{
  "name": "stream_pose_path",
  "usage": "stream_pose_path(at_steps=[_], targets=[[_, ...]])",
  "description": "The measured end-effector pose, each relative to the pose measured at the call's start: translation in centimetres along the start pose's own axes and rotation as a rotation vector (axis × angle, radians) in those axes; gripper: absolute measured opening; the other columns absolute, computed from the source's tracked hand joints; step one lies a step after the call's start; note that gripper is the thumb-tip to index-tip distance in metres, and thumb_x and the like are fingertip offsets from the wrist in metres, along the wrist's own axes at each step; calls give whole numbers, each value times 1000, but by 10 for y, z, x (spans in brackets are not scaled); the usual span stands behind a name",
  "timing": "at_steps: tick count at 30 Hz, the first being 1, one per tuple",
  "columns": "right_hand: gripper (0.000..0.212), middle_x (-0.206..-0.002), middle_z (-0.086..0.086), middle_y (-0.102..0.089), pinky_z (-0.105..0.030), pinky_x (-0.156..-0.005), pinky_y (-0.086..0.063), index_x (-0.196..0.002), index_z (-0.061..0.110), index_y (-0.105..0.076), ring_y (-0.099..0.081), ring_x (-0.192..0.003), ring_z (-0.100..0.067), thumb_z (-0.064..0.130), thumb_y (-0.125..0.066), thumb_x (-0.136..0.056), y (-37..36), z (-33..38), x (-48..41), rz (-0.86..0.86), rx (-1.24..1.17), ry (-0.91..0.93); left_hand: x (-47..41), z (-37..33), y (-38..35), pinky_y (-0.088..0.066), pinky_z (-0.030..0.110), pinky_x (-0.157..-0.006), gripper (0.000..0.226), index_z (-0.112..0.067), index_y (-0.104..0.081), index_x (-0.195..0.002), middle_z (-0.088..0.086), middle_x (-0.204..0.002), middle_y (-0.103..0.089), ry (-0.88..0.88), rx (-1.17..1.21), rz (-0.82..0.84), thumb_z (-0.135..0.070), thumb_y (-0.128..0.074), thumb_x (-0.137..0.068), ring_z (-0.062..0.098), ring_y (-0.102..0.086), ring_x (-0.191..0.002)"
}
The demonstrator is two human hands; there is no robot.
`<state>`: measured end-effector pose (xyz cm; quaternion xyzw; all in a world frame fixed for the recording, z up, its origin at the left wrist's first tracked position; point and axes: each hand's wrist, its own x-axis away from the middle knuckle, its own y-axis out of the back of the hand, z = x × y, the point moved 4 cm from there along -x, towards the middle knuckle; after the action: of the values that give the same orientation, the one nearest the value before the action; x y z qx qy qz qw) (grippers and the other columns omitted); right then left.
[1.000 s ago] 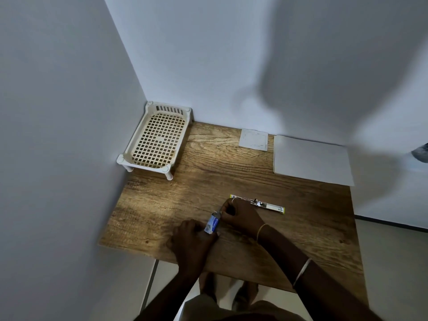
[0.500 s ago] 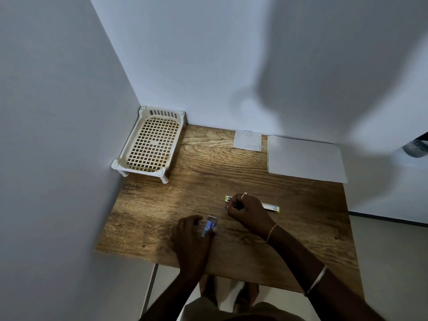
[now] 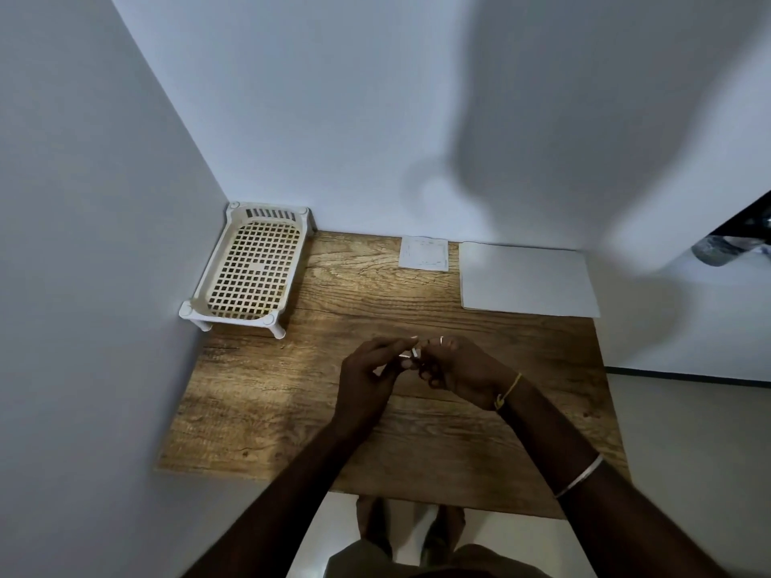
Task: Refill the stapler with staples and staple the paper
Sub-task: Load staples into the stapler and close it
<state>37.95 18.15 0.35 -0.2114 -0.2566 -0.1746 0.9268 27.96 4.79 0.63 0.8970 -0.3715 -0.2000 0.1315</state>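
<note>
My left hand (image 3: 367, 375) and my right hand (image 3: 463, 369) meet just above the middle of the wooden table (image 3: 292, 394). Their fingertips pinch one small item between them, apparently the staple box (image 3: 411, 354); only its white edges show and its blue side is hidden. The stapler is out of sight, and I cannot tell if it lies under my right hand. A white sheet of paper (image 3: 527, 279) lies flat at the back right of the table.
A cream plastic lattice tray (image 3: 250, 271) on short legs stands in the back left corner against the walls. A small white square card (image 3: 423, 253) lies at the back edge beside the paper. Walls close the left and back sides.
Both hands have lifted off the table and come together. The stapler that lay open by my right hand is no longer visible. The camera view has tilted slightly.
</note>
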Motion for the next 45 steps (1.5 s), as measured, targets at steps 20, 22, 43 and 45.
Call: stream_pose_path(at_steps=[20, 22, 43, 45], targets=[[25, -101, 11, -70, -28, -60, -52, -112, 31, -73, -64, -78, -8, 42, -69, -90, -4, 28, 18, -543, 1349, 746, -22, -2, 3, -50, 17, -76, 19, -21, -81, -109, -11, -94, -75, 119, -52, 22, -19, -77, -90, 1, -67, -89], [23, -101, 10, -71, -31, -60, -54, -110, 30, -75, -67, -83, -12, 43, -68, -92, -6, 32, 15, -564, 1368, 796, -26, 0, 2, -53, 23, -77, 19, -22, -81, -109, -8, -95, -76, 133, -70, 39, -20, -76, -91, 2, -68, -89], [21, -104, 11, -70, -40, -90, -45, -94, 37, -77, -60, -105, -17, 49, -70, -79, 25, -1, -32, -512, 1330, 277, -29, 50, -9, -51, 23, -79, 38, -23, -73, -122, -6, -108, -68, 199, -383, 307, -13, -77, -86, 8, -62, -96], [20, -107, 13, -68, -39, -88, -40, -96, 40, -76, -58, -107, -17, 48, -71, -79, 25, -6, -35, -507, 1359, 246, -25, 54, -11, -50, 26, -81, 39, -21, -73, -124, -4, -111, -66, 172, -437, 353, -14, -77, -85, 10, -60, -100]])
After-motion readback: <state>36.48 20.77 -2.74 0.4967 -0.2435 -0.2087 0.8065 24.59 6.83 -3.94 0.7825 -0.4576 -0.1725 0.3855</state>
